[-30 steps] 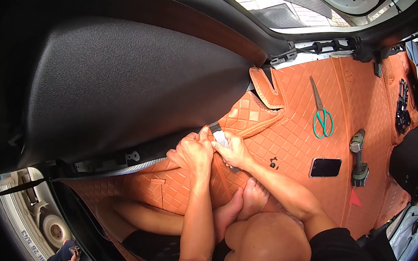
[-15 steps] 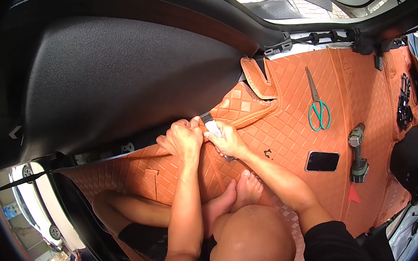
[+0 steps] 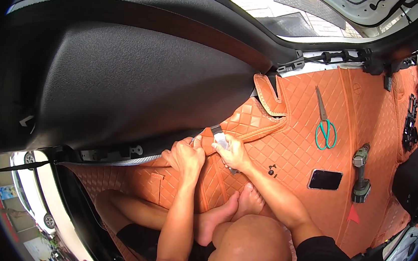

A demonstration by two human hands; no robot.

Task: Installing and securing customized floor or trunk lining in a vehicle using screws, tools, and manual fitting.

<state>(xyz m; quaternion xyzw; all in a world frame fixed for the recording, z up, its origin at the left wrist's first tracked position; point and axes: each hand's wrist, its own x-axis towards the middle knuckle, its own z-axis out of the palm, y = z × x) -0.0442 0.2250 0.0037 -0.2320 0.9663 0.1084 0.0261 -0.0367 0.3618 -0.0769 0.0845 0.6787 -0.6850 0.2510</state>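
Observation:
An orange quilted mat (image 3: 296,134) spreads under and around me. My left hand (image 3: 186,154) is closed on its edge, next to the large black trim panel (image 3: 143,84), with an orange flap (image 3: 207,139) at the thumb. Close on its right, my right hand (image 3: 233,152) grips a slim tool (image 3: 221,140) with a pale body and dark ends. The fingers cover much of it, so I cannot tell its exact kind. The tool's upper dark end lies against the flap's edge. Above the hands, a cut orange corner piece (image 3: 271,98) stands slightly raised.
Scissors with green handles (image 3: 326,134), a phone (image 3: 325,180), a cordless drill (image 3: 360,175) and small black clips (image 3: 271,170) lie on the mat to the right. A black plastic part (image 3: 410,127) sits farther right. My bare feet (image 3: 242,204) are just below the hands.
The whole view has shifted, so everything sits lower and slightly right. Both hands keep their grips. More of the orange flap shows between them, and a silvery strip shows along the mat's left edge.

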